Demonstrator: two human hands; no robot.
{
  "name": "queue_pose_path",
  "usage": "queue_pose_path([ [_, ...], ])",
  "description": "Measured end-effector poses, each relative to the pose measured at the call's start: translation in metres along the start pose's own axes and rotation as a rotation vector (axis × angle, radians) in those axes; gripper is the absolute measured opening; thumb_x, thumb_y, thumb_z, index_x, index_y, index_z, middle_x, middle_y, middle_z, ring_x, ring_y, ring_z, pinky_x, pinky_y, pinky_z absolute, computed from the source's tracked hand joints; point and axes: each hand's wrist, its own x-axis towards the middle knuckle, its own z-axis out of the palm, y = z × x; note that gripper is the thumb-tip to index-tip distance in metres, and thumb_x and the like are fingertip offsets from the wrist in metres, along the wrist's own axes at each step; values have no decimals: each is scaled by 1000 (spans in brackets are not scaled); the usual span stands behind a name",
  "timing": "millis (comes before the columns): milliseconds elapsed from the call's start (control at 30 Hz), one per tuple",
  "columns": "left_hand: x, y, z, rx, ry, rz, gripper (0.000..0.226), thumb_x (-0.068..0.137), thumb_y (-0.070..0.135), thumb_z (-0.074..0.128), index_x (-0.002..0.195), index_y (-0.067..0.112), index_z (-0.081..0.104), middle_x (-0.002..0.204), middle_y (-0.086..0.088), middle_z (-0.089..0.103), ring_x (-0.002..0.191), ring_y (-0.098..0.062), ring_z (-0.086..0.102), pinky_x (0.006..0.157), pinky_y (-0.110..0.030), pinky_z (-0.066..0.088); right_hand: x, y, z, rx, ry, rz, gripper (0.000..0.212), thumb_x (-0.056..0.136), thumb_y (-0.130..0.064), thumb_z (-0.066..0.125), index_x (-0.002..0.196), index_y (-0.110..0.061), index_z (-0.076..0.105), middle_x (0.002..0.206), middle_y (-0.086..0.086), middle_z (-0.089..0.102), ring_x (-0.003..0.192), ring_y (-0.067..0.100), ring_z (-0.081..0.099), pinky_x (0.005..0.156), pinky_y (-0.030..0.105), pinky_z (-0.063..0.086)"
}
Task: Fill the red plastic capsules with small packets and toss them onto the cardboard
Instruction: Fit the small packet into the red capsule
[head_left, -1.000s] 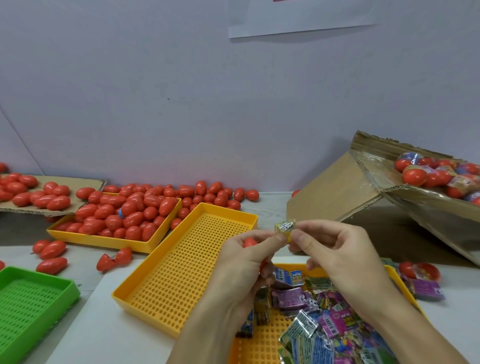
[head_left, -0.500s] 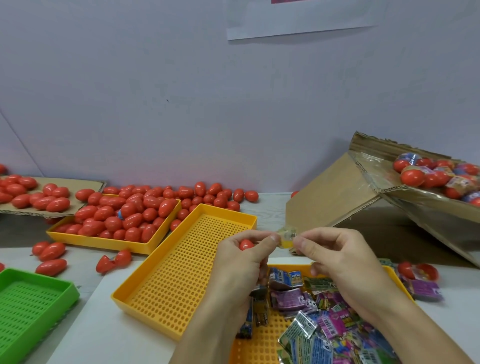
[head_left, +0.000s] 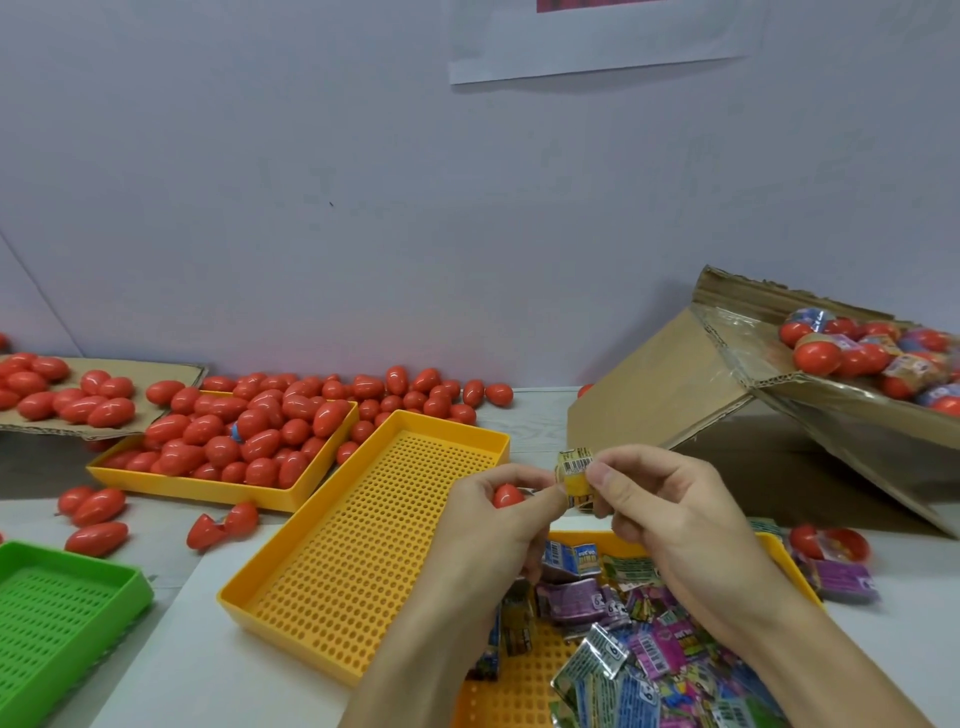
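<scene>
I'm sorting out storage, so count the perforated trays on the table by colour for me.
Yellow trays: 3, one full of red capsules, one with nothing in it, one holding packets.
Green trays: 1.
Total: 4 trays.

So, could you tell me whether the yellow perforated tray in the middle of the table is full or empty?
Empty: the middle yellow tray shows only its bare perforated floor, with nothing lying in it.
</scene>
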Motion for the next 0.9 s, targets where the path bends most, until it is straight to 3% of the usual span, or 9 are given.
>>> queue_pose_path([
  [133,2,0,2,26,2,8,5,88,22,70,84,23,72,62,3,54,51,-12,46,47,-26,42,1,1,0,-46,70,14,26,71,-44,70,88,-26,77,65,-3,64,62,6,55,53,18,44],
  [233,6,0,5,-63,63,-86,16,92,10,51,98,15,64,71,-1,61,54,-14,52,45,-30,42,2,2,-3,-30,181,36,18,75,-36,70,85,-23,78,63,-4,66,59,4,57,51,19,45],
  [300,6,-1,5,-31,80,-101,20,95,7,46,101,17,62,81,-5,63,55,-14,57,52,-33,47,3,3,-5,-34,230,50,11,82,-28,70,87,-21,77,63,-5,67,58,4,57,51,21,45],
  [400,2,-4,1,301,79,30,11,99,26,58,105,34,58,97,4,64,68,1,63,62,-19,53,4,5,-7,-77,263,42,7,88,-23,69,91,-22,75,63,-7,68,58,2,59,51,19,46],
  [467,3,-5,0,452,126,147,23,90,32,70,105,37,54,100,12,63,81,2,61,66,-14,51,4,5,-7,-103,271,23,7,89,-22,69,91,-22,75,62,-9,68,57,-1,60,50,14,46],
  [600,1,0,1,493,168,281,30,78,28,83,94,31,58,90,14,63,81,6,57,64,-9,45,3,6,-7,-139,279,10,6,88,-24,69,91,-24,75,62,-8,68,57,-1,60,50,11,45],
  [767,-2,0,5,561,61,321,29,78,28,83,91,33,57,88,14,63,83,5,58,63,-8,44,3,5,-6,-185,271,12,8,89,-30,68,93,-26,75,62,-8,68,55,0,59,53,16,44],
  [900,-2,0,4,580,70,341,29,78,28,83,91,33,57,87,15,63,85,5,57,64,-8,44,2,5,-7,-211,263,15,9,90,-29,68,93,-26,75,66,-5,71,54,-1,59,58,19,42],
])
